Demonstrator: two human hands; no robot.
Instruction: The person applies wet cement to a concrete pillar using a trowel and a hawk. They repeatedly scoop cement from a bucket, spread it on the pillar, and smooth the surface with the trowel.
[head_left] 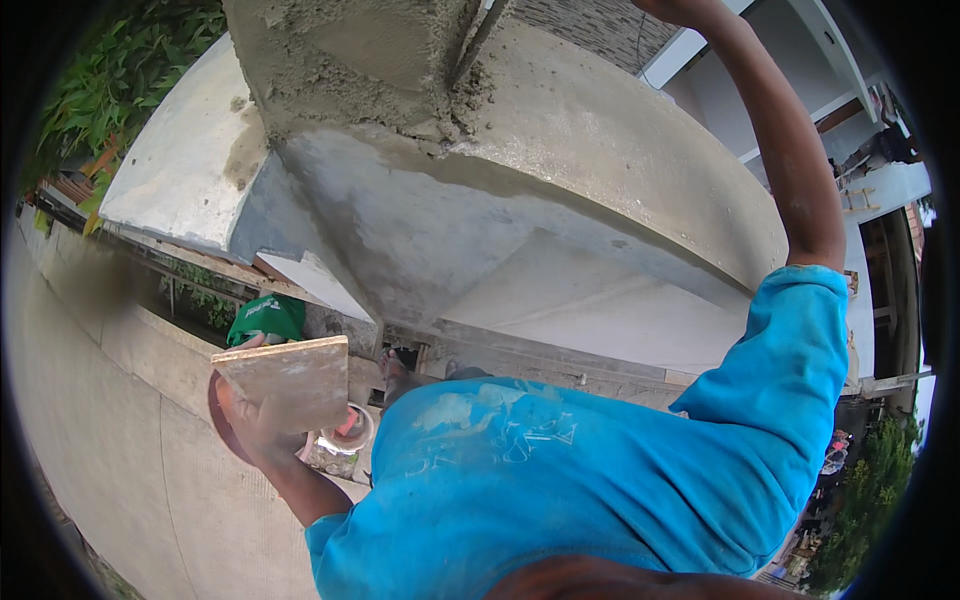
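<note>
Gripping a board (pixel 305 385) at lower left, the left hand (pixel 257 425) is blurred, its fingers partly hidden. The view's top edge crops the right hand (pixel 684 8); I cannot tell its fingers' state. The board blocks part of a reddish tub (pixel 221 428).

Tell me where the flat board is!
In the head view, the flat board is left of centre, held in the person's left hand, pictured just below the green bag.
</note>
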